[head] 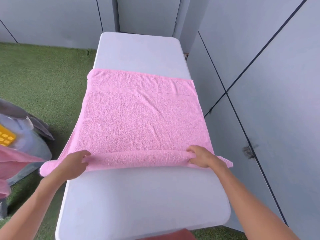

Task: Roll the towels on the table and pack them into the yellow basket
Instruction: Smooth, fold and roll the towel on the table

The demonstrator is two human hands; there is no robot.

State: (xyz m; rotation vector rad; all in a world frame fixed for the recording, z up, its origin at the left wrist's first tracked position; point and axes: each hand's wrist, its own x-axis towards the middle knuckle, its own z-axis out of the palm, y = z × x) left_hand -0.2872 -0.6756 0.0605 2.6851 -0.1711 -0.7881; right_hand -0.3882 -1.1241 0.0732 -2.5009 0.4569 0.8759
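Start of the roll: I had my left hand (73, 163) and right hand (201, 157) curled round opposite ends of the pink towel (138, 118), spread across the table (143, 196); to roll tight, both should advance evenly; yellow basket (6, 135) on my left

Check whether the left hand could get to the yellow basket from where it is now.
Probably yes. The yellow basket sits low at the person's left, off the table, with nothing between. But the left hand grips the pink towel roll and must let go first.
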